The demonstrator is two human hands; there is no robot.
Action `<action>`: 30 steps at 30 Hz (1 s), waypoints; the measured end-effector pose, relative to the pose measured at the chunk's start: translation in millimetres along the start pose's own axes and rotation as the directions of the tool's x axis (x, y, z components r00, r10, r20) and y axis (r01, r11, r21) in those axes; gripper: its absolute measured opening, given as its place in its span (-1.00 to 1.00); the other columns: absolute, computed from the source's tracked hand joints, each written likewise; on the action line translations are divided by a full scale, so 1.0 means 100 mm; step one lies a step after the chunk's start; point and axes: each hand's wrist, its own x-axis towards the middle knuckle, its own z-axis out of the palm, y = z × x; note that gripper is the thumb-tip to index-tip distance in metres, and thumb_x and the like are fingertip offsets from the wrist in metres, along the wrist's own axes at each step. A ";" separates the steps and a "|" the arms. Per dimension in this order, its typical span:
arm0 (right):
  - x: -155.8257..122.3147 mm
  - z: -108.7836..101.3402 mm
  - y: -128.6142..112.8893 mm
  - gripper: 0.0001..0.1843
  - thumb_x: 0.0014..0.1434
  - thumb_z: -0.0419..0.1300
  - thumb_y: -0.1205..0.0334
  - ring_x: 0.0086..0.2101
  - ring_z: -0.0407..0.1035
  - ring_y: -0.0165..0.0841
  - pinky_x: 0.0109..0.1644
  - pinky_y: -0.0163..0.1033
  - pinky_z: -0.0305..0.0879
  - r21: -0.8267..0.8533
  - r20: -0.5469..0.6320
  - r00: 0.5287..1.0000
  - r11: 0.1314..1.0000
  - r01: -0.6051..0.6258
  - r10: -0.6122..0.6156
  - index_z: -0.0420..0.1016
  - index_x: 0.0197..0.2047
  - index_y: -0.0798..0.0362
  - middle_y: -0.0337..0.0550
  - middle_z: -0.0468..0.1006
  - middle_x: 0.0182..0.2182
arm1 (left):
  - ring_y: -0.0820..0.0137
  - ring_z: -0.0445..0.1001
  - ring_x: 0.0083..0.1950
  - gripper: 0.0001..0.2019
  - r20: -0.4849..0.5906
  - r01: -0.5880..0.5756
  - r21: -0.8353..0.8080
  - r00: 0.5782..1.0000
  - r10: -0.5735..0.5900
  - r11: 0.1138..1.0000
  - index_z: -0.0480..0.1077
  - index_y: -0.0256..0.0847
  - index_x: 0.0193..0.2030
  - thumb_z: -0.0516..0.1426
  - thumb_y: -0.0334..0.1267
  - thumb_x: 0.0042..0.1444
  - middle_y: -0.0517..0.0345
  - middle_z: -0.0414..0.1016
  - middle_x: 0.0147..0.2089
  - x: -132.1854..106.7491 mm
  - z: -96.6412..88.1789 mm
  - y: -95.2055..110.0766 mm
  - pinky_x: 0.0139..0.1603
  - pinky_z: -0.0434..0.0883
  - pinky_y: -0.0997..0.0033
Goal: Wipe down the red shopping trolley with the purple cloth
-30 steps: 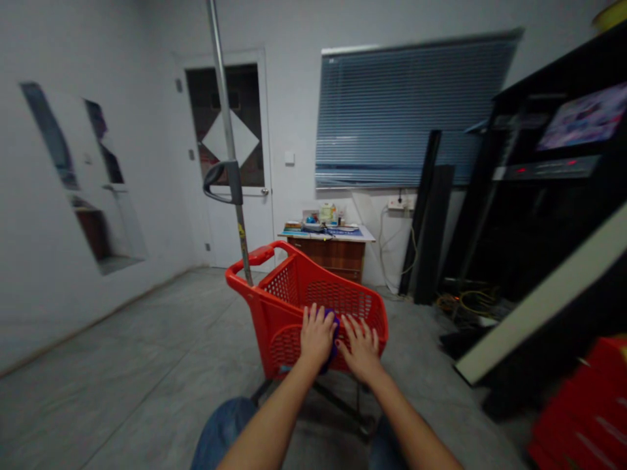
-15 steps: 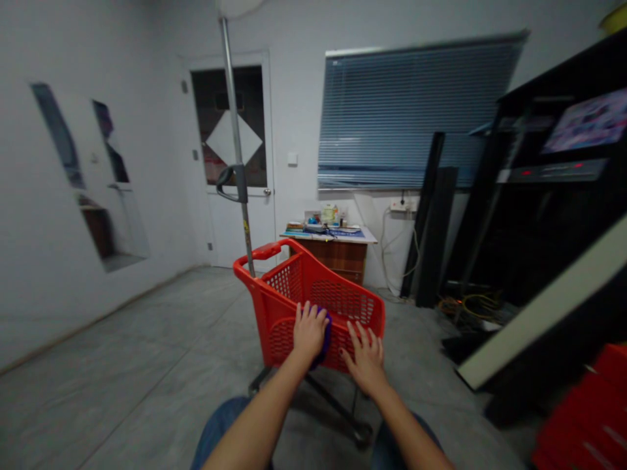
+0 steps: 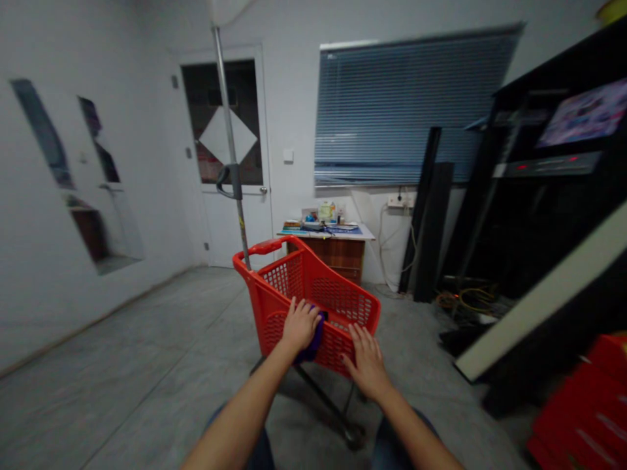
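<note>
A small red plastic shopping cart [image 3: 274, 297] with a perforated basket stands in front of me, on a dark wheeled frame. My left hand [image 3: 300, 325] is at the upper edge of its near side, pressing a purple cloth [image 3: 313, 343] against the basket wall. Part of the cloth is hidden under the palm. Farther right, my right hand [image 3: 366, 359] lies at the basket's rim with its fingers stretched out, the thumb over the outer side. It holds nothing else. A small dark item [image 3: 323, 316] shows at the rim beside the cloth, too unclear to name.
A metal pole [image 3: 226, 111] with a grey handle rises from the cart's handle end. Behind stands a wooden cabinet [image 3: 343, 253] topped with clutter. At right are a dark rack [image 3: 475, 215], a slanted pale panel [image 3: 539, 300], cables [image 3: 473, 300] and red boxes [image 3: 582, 405].
My left hand has slid a little left along the cart's edge with the purple cloth. My right hand has stayed by the rim. The whole view has shifted slightly.
</note>
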 end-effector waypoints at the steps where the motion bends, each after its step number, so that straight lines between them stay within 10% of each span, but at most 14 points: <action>1: 0.00 0.00 -0.05 -0.25 0.31 -0.06 -0.15 0.36 -0.07 -0.13 0.38 0.13 -0.08 -0.001 0.003 1.000 1.000 -0.008 0.008 -0.07 0.46 -0.03 -0.05 0.08 0.39 | 0.18 0.32 0.27 -0.66 0.001 -0.022 -0.017 1.000 0.022 1.000 0.42 -0.06 0.10 -0.10 -0.13 0.38 0.08 0.52 0.07 -0.02 0.03 0.13 0.43 -0.05 -0.12; 5: -0.03 -0.02 -0.14 -0.23 0.30 -0.07 -0.19 0.36 -0.07 -0.11 0.37 0.18 -0.12 -0.016 0.023 1.000 1.000 0.013 -0.013 -0.09 0.46 -0.06 -0.04 0.07 0.39 | 0.26 0.34 0.24 -0.68 0.005 -0.164 -0.074 0.986 0.164 0.984 0.39 0.00 0.12 -0.08 -0.11 0.37 0.13 0.52 0.05 -0.09 0.13 0.43 0.46 -0.08 -0.02; 14: -0.09 -0.05 -0.17 -0.20 0.32 -0.10 -0.21 0.38 -0.14 -0.17 0.39 0.13 -0.13 -0.020 0.047 0.998 0.999 0.037 -0.036 -0.18 0.47 -0.01 -0.03 -0.01 0.41 | 0.18 0.30 0.30 -0.66 0.033 -0.002 -0.028 0.999 0.003 1.000 0.41 -0.04 0.11 -0.11 -0.13 0.38 0.09 0.52 0.10 0.01 0.01 -0.28 0.43 -0.09 -0.19; 22: -0.09 0.11 -0.28 -0.16 0.31 -0.15 -0.27 0.38 -0.16 -0.19 0.41 0.05 -0.14 0.004 0.047 0.994 0.995 0.095 -0.095 -0.18 0.47 0.06 -0.01 -0.02 0.41 | 0.26 0.28 0.32 -0.68 0.001 -0.166 -0.122 0.986 0.167 0.979 0.39 0.01 0.14 -0.07 -0.13 0.37 0.14 0.50 0.11 -0.27 0.13 0.28 0.47 -0.14 -0.09; 30: 0.19 -0.18 -0.04 -0.34 0.38 -0.22 -0.12 0.38 -0.15 -0.24 0.41 0.11 -0.19 0.010 0.206 0.977 0.999 0.048 -0.049 -0.03 0.44 -0.04 -0.16 0.01 0.41 | 0.22 0.31 0.31 -0.64 0.010 0.039 -0.057 0.999 -0.039 0.998 0.42 -0.03 0.10 -0.14 -0.14 0.40 0.10 0.52 0.14 -0.09 0.03 -0.43 0.43 -0.08 -0.19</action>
